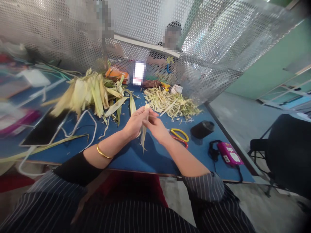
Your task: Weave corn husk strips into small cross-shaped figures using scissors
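Above the middle of the blue table point(150, 161), my left hand point(135, 123) and my right hand point(156, 127) meet around one pale strip of corn husk point(143, 136). Both are closed, with fingertips pinching the husk; its blunt end sticks up past the fingers and its thin tail hangs below them. Beyond my left hand lies a pile of whole corn husks point(84, 92), pale yellow to green. A heap of shredded husk point(173, 105) sits just past my right hand. Scissors with yellow and red handles point(180, 134) rest beside my right wrist, their blades partly hidden.
To the right are a black spool point(202, 129) and a pink pack point(229, 153) with a black cord. A tablet point(46, 127) with a white cable lies left. A lit phone point(139, 72) stands before a perforated metal screen point(145, 19), with people behind it. A black chair point(289, 155) stands right.
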A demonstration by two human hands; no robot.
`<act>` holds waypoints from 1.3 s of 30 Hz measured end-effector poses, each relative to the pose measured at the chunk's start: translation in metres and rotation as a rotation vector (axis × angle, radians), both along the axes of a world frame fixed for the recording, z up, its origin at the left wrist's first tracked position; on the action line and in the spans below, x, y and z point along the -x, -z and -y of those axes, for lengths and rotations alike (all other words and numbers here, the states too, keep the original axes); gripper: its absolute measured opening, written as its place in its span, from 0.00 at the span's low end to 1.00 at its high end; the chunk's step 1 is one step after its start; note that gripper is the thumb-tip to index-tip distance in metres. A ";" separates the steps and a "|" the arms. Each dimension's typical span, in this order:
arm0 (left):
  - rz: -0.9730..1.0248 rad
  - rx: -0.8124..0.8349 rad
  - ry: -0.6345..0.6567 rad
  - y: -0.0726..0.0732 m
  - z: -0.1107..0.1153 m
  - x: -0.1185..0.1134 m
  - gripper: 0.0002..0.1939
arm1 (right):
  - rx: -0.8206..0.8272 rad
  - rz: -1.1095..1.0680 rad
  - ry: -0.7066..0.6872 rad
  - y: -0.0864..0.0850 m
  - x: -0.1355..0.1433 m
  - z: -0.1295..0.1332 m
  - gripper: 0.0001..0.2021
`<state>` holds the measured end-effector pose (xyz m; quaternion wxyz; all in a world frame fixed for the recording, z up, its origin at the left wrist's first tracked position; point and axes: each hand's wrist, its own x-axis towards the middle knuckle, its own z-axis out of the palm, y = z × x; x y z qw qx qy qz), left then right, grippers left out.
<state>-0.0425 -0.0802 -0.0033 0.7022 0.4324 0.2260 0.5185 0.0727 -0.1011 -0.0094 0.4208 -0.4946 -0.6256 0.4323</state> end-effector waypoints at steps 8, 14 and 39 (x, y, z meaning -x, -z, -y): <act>-0.130 0.047 -0.205 0.013 -0.015 0.006 0.08 | 0.268 -0.247 -0.076 0.001 -0.005 -0.008 0.16; -0.164 0.151 -0.273 0.014 -0.013 0.004 0.08 | 0.293 -0.104 -0.095 0.001 -0.021 -0.007 0.14; -0.939 -0.724 -0.241 0.004 -0.003 0.006 0.14 | -0.364 0.716 0.010 -0.021 -0.058 -0.015 0.12</act>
